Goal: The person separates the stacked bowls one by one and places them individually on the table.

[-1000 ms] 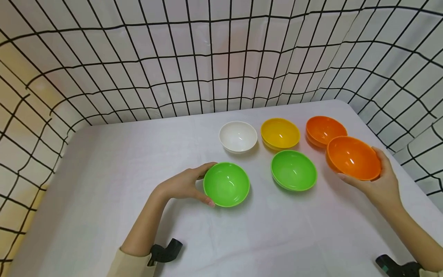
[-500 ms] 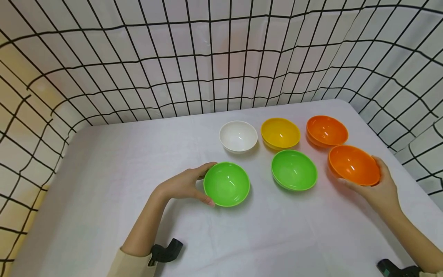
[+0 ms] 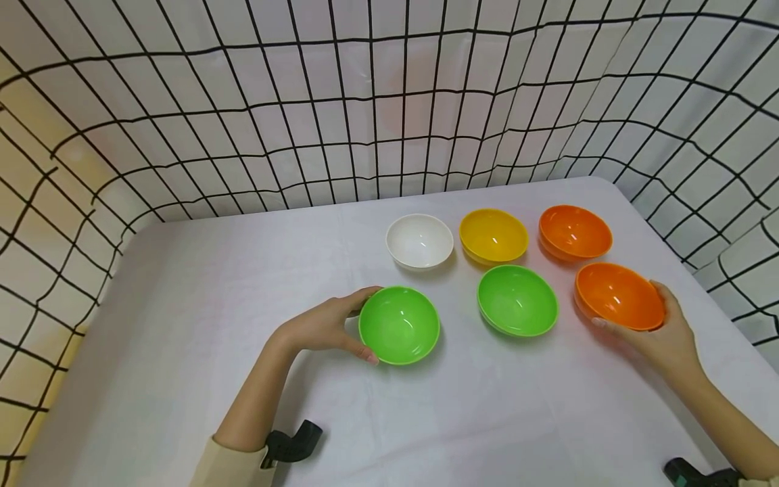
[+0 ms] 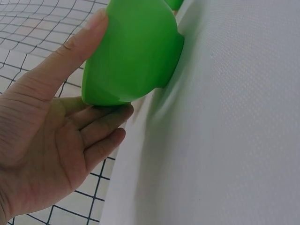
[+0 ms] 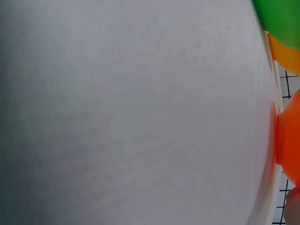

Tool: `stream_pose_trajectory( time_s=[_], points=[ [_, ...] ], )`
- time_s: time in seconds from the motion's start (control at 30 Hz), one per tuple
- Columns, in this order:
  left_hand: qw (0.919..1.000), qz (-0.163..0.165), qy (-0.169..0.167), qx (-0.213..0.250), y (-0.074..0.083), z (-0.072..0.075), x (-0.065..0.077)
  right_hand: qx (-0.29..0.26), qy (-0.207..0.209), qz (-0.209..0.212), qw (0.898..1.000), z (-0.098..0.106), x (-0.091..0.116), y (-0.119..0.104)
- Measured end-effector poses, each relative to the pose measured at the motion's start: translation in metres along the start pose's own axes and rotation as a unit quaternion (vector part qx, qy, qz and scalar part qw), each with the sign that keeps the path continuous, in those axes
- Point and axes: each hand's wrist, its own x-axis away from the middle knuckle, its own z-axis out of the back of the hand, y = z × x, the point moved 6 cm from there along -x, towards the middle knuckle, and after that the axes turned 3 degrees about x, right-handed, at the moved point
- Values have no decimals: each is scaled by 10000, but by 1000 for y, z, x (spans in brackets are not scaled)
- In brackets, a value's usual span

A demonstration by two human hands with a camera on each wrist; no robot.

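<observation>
My left hand (image 3: 333, 326) grips the left side of a green bowl (image 3: 399, 325), thumb at the near side and fingers behind. In the left wrist view this bowl (image 4: 133, 51) stands with its foot on the white cloth, the thumb along its wall and the fingers at the rim. On the right, my right hand (image 3: 666, 335) holds an orange bowl (image 3: 619, 296) by its right side, thumb in front. The right wrist view shows that bowl's foot (image 5: 280, 138) at the cloth, with only a fingertip visible at the edge. A second green bowl (image 3: 517, 299) stands between the two held bowls.
Behind them stand a white bowl (image 3: 419, 241), a yellow bowl (image 3: 493, 236) and another orange bowl (image 3: 575, 233), in a row on the white-covered table (image 3: 201, 304). Black wire mesh (image 3: 389, 115) surrounds the table's back and sides.
The right hand has lowered the orange bowl toward the near side, and it now sits apart from the orange bowl behind it. The left hand and its green bowl have stayed put.
</observation>
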Motion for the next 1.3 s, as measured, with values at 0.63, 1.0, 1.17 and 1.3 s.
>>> stream_pose_trajectory(
  time_s=[0.63,1.0,1.17,1.3],
  points=[
    [10000,27,-30,-3,2,0,1,110,-278,-24,9996,-6,1,-2],
    [9999,-69,91,-21,4,-6,-4,399,-415,158,9982,-2,3,-8],
    [9998,-63,176,-121,9,-14,-10,324,-332,330,9984,5,7,-11],
    [9995,29,258,-168,10,-21,-13,142,-276,380,9988,9,9,-14]
  ],
)
